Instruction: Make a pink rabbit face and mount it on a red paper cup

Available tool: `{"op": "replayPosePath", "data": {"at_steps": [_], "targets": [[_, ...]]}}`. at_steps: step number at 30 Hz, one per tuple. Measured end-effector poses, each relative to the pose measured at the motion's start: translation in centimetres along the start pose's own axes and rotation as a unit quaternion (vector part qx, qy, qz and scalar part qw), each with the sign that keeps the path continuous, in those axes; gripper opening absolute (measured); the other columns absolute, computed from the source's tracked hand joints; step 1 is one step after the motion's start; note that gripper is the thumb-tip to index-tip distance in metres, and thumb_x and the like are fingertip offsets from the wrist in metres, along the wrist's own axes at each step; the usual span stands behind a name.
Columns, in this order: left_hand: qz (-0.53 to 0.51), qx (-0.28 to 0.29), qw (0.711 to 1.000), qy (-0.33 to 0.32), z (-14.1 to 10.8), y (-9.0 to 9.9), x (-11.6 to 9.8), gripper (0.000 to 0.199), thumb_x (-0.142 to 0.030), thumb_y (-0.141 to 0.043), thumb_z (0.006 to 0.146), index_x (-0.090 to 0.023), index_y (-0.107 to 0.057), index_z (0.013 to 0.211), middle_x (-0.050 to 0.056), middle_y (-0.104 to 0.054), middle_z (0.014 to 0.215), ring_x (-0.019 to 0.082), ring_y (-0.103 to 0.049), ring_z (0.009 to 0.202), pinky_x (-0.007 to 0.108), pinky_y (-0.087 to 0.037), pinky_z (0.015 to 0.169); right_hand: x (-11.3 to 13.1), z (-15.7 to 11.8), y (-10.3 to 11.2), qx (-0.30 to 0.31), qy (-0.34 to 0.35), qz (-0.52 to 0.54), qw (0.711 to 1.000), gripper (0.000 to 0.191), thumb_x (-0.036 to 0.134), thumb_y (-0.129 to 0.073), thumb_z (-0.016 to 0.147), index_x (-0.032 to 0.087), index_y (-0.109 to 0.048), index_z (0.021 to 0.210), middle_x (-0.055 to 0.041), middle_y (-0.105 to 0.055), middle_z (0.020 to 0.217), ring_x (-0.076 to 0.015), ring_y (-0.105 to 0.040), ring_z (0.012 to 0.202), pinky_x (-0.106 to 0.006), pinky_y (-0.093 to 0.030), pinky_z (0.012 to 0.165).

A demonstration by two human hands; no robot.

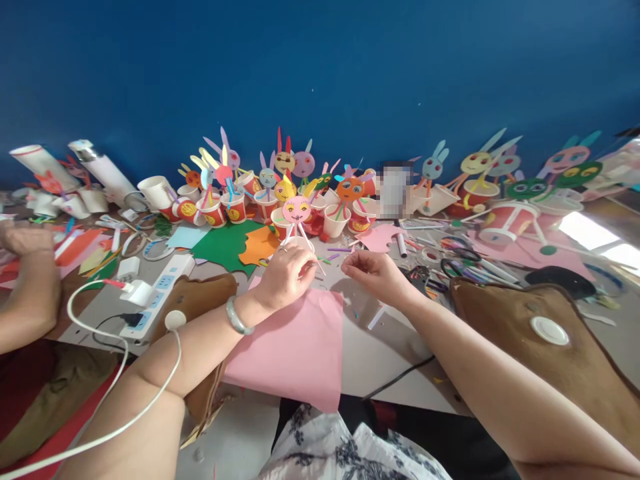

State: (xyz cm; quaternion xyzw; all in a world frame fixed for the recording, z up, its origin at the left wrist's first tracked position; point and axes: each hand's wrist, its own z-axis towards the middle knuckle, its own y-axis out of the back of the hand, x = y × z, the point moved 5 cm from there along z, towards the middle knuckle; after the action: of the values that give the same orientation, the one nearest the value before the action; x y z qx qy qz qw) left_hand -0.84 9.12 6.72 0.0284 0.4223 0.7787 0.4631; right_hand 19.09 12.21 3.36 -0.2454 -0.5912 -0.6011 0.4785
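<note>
My left hand point(287, 277) has its fingers curled and pressed together, just in front of a paper cup point(299, 241). Out of that cup rises a pink round paper face point(297, 209) with yellow ears. By the left fingertips shows a thin pale strip point(321, 268); whether it is held or lies behind them I cannot tell. My right hand point(373, 273) is closed in a pinch a short way to the right, and anything between its fingertips is too small to make out. Pink paper point(300, 347) lies below my left hand, over the table's front edge.
Cups with paper animal faces point(351, 189) line the back by the blue wall. A power strip point(163, 293) with a white cable point(175, 373) lies left, its cable crossing my left arm. Scissors point(457, 257) and a brown bag point(530, 333) lie right. Another person's arm point(30, 280) reaches in left.
</note>
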Motion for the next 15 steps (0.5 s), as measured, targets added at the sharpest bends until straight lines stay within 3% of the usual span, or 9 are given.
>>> {"op": "replayPosePath", "data": {"at_steps": [3, 5, 9, 12, 15], "targets": [[-0.037, 0.001, 0.999, 0.022, 0.1, -0.1, 0.5, 0.011, -0.012, -0.056, 0.091, -0.021, -0.057, 0.086, 0.004, -0.067, 0.085, 0.019, -0.063, 0.084, 0.034, -0.052, 0.080, -0.6, 0.1, -0.3, -0.001, -0.023, 0.032, 0.999, 0.027, 0.045, -0.069, 0.080, 0.019, -0.065, 0.072, 0.0001, -0.061, 0.064, -0.0125, -0.049, 0.058, -0.027, -0.039, 0.056], [-0.045, 0.006, 0.998, 0.031, 0.0, -0.3, 0.4, 0.010, -0.012, -0.057, 0.091, -0.020, -0.058, 0.086, 0.003, -0.068, 0.085, 0.019, -0.064, 0.082, 0.034, -0.051, 0.080, -0.2, -0.1, -0.4, -0.012, 0.000, 0.012, 1.000, 0.024, 0.042, -0.069, 0.081, 0.019, -0.067, 0.075, -0.0005, -0.064, 0.066, -0.0131, -0.050, 0.058, -0.028, -0.040, 0.058], [-0.016, 0.007, 1.000, 0.016, -0.1, -0.2, -0.3, 0.010, -0.015, -0.060, 0.091, -0.020, -0.059, 0.082, 0.002, -0.067, 0.082, 0.019, -0.063, 0.084, 0.037, -0.048, 0.087, 1.9, -1.1, -0.6, -0.045, 0.122, -0.069, 0.989, 0.015, 0.035, -0.070, 0.085, 0.020, -0.071, 0.086, -0.0029, -0.071, 0.078, -0.0156, -0.057, 0.065, -0.032, -0.045, 0.067], [0.003, 0.019, 1.000, -0.002, 0.0, -0.1, -0.8, 0.011, -0.016, -0.060, 0.092, -0.019, -0.060, 0.082, 0.002, -0.066, 0.081, 0.020, -0.063, 0.088, 0.038, -0.045, 0.094, 3.4, -1.9, -1.2, -0.058, 0.226, -0.146, 0.961, 0.012, 0.032, -0.068, 0.091, 0.021, -0.070, 0.094, -0.0041, -0.073, 0.085, -0.0160, -0.060, 0.068, -0.035, -0.046, 0.074], [0.017, 0.032, 0.999, -0.006, 0.1, -0.1, -1.0, 0.012, -0.018, -0.059, 0.094, -0.019, -0.060, 0.082, 0.002, -0.065, 0.081, 0.020, -0.061, 0.089, 0.038, -0.044, 0.095, 4.0, -2.5, -1.7, -0.074, 0.285, -0.203, 0.934, 0.010, 0.028, -0.062, 0.096, 0.020, -0.069, 0.096, -0.0048, -0.074, 0.087, -0.0153, -0.061, 0.066, -0.036, -0.044, 0.076]]}}
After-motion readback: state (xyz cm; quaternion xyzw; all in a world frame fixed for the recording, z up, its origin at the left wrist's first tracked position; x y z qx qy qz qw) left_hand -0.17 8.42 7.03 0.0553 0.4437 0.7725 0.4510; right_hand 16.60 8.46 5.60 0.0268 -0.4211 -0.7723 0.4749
